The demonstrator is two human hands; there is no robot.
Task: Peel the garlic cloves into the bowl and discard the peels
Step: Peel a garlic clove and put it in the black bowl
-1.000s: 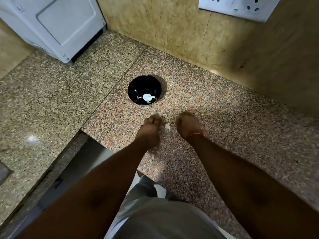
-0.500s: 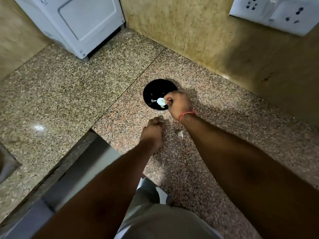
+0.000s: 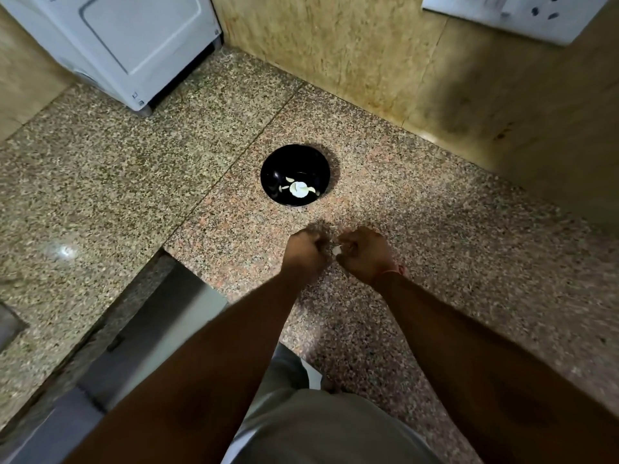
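Pinching a clove [image 3: 336,250] between my curled left hand [image 3: 306,251] and right hand [image 3: 363,252], near the bowl [image 3: 268,169] so peeled ones drop in.

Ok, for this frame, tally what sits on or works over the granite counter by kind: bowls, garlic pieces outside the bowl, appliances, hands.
Round black bowls: 1 (pale garlic pieces inside, too small to count)
Small white garlic pieces between the hands: 1
White box-shaped appliances: 1
Hands: 2, left hand and right hand
Total: 5
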